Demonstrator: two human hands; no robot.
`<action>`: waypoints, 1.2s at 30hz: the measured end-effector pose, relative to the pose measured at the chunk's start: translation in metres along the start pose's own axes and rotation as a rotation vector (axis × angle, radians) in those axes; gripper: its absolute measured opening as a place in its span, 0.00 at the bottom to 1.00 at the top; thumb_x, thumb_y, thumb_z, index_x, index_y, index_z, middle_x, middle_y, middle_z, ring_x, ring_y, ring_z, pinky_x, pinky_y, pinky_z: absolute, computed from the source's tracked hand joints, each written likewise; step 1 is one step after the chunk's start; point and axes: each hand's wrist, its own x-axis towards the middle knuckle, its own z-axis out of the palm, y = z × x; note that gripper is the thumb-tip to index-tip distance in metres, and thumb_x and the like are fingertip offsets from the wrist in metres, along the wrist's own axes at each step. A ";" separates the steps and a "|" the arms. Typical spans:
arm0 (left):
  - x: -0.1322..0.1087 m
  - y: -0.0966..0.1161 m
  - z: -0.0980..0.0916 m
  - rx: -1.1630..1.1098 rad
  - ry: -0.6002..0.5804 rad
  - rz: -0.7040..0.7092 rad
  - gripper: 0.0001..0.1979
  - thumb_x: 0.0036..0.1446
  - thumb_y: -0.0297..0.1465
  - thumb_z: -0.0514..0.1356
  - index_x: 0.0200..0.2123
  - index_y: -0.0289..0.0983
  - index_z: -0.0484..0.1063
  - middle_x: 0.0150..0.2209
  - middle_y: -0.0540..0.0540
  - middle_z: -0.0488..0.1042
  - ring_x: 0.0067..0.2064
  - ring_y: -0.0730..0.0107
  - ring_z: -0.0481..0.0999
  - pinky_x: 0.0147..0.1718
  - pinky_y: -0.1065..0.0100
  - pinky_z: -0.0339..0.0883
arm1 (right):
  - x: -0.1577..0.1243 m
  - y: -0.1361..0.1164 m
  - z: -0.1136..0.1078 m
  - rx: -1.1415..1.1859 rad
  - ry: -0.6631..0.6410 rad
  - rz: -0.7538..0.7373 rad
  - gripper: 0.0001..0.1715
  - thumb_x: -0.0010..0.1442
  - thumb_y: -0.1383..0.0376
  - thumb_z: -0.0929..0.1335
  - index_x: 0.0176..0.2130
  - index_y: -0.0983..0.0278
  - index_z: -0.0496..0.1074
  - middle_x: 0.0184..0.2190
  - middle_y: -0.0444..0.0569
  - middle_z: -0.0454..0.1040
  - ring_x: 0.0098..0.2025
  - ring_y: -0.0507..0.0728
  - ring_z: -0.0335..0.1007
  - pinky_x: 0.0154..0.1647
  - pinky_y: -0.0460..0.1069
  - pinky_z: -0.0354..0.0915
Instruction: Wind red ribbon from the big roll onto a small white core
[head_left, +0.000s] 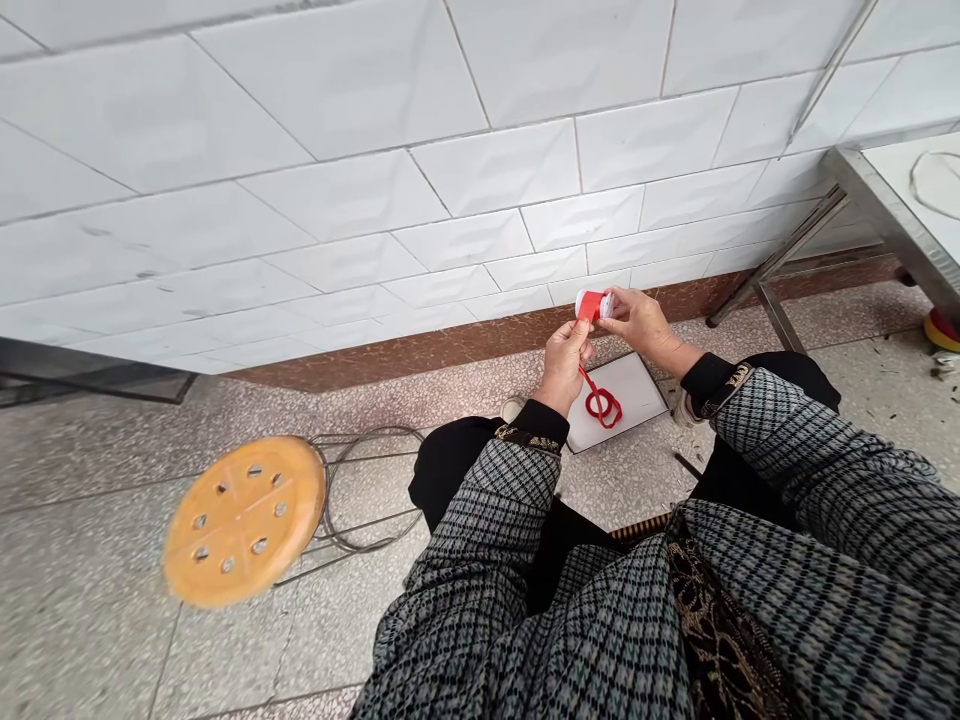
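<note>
A white spool wound with red ribbon (590, 305) is held up in front of me, above the floor. My right hand (639, 322) grips the spool by its right end. My left hand (568, 362) pinches the red ribbon at the spool's lower left, fingers closed. From the left hand a narrow red strand hangs down to a dark red ring (600, 403) with loose red loops. That ring appears over a flat white board with a dark edge (637, 395), lying on the floor between my feet.
To the left stands a stool with a round orange seat (244, 520) and thin metal legs. A metal-framed table (892, 210) is at the right. The white tiled wall (487, 235) rises close ahead. A dark metal frame (90, 375) juts in at far left.
</note>
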 end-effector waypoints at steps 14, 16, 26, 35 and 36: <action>-0.002 -0.003 0.002 0.030 -0.113 0.005 0.24 0.54 0.52 0.69 0.28 0.35 0.75 0.16 0.58 0.55 0.18 0.82 0.53 0.21 0.71 0.51 | 0.003 0.002 -0.001 0.455 -0.137 0.117 0.17 0.56 0.68 0.75 0.46 0.64 0.77 0.34 0.42 0.78 0.34 0.53 0.75 0.39 0.45 0.70; -0.002 -0.004 0.001 0.046 -0.121 -0.004 0.24 0.56 0.52 0.68 0.29 0.35 0.75 0.16 0.58 0.55 0.18 0.81 0.53 0.21 0.71 0.53 | 0.003 -0.002 -0.002 0.612 -0.176 0.193 0.11 0.58 0.70 0.74 0.43 0.64 0.77 0.32 0.41 0.78 0.32 0.50 0.75 0.38 0.43 0.71; -0.003 -0.007 0.000 0.039 -0.089 -0.022 0.24 0.54 0.51 0.69 0.28 0.35 0.74 0.15 0.59 0.53 0.18 0.82 0.53 0.22 0.71 0.55 | 0.003 -0.016 -0.009 1.185 -0.217 0.668 0.16 0.74 0.65 0.65 0.34 0.69 0.73 0.24 0.51 0.78 0.25 0.50 0.76 0.29 0.41 0.73; -0.001 -0.010 -0.005 0.351 0.082 0.270 0.11 0.56 0.39 0.68 0.30 0.36 0.78 0.19 0.54 0.64 0.23 0.76 0.60 0.24 0.71 0.52 | 0.003 -0.026 -0.013 1.190 -0.127 0.853 0.13 0.76 0.65 0.62 0.38 0.66 0.70 0.25 0.49 0.76 0.23 0.50 0.75 0.27 0.41 0.76; -0.001 -0.010 -0.005 0.383 0.094 0.290 0.10 0.56 0.38 0.68 0.30 0.36 0.78 0.20 0.54 0.65 0.25 0.75 0.61 0.25 0.71 0.53 | 0.003 -0.027 -0.013 1.180 -0.104 0.862 0.12 0.76 0.65 0.63 0.38 0.66 0.69 0.24 0.49 0.76 0.23 0.50 0.76 0.28 0.41 0.76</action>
